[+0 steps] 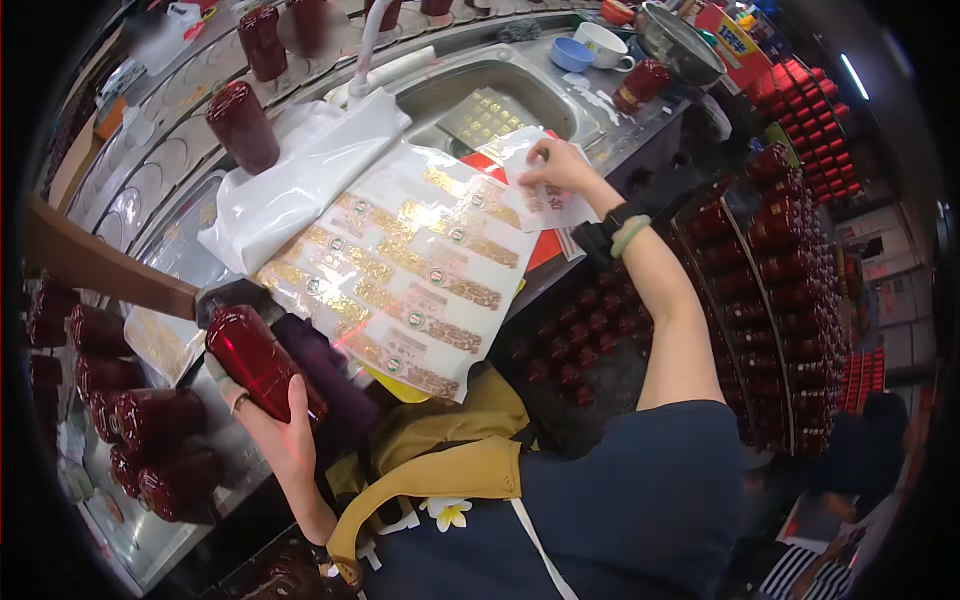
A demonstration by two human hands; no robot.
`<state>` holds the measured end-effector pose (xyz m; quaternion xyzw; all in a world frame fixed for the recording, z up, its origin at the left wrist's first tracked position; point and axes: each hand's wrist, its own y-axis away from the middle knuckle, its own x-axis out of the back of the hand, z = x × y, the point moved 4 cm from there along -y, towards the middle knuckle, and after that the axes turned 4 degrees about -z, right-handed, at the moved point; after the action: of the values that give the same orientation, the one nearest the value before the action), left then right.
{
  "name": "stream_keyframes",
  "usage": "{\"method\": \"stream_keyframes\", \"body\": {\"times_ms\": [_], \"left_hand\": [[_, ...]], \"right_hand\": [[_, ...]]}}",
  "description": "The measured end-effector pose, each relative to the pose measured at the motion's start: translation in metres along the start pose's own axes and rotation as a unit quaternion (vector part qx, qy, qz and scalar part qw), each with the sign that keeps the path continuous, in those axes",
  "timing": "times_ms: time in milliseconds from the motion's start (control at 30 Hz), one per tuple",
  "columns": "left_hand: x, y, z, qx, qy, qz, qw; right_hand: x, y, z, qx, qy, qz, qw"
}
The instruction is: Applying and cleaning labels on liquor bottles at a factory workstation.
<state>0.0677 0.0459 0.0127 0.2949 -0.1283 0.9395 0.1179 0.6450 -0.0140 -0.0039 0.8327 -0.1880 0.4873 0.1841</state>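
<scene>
My left hand (277, 435) is wrapped round a dark red glossy jar (250, 350), which lies tilted in its grip. Farther off to the right, my right hand (563, 166) pinches at a white printed label sheet (548, 203), its fingertips partly hidden by the hand. Between the two hands spreads a large sheet of gold and brown labels (415, 260) on shiny backing. Beyond that sheet lies crumpled white plastic (300, 185). A red sheet (545, 250) shows beneath the white one.
A steel sink (500, 75) with a faucet (370, 45) is at the back. Red jars (158, 420) cluster at the left, and another jar (242, 127) stands beyond the plastic. Stacked jars (780, 300) fill the right. A blue bowl (571, 54) sits beside the sink.
</scene>
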Motion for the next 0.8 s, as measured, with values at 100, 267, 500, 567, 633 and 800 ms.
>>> {"method": "stream_keyframes", "body": {"times_ms": [100,267,500,567,633,800], "left_hand": [[-0.002,-0.004,-0.002,-0.028,0.036,0.010,0.999],[-0.009,0.004,-0.016,0.063,0.104,0.015,0.992],[0.002,0.002,0.024,0.033,0.087,-0.005,0.996],[-0.013,-0.012,0.020,0.025,0.090,-0.018,0.995],[-0.019,-0.016,0.019,0.024,0.083,-0.018,0.996],[-0.017,-0.029,0.009,0.037,0.043,-0.027,0.998]], "right_hand": [[0.005,-0.021,0.010,0.021,0.042,0.054,0.997],[0.003,-0.062,0.000,0.033,0.081,-0.017,0.996],[0.004,-0.077,-0.010,0.041,0.118,-0.158,0.979],[0.018,-0.072,-0.005,0.023,0.090,-0.138,0.986],[0.018,-0.085,-0.008,0.022,0.061,-0.126,0.990],[0.014,-0.156,0.031,0.066,0.121,-0.068,0.988]]}}
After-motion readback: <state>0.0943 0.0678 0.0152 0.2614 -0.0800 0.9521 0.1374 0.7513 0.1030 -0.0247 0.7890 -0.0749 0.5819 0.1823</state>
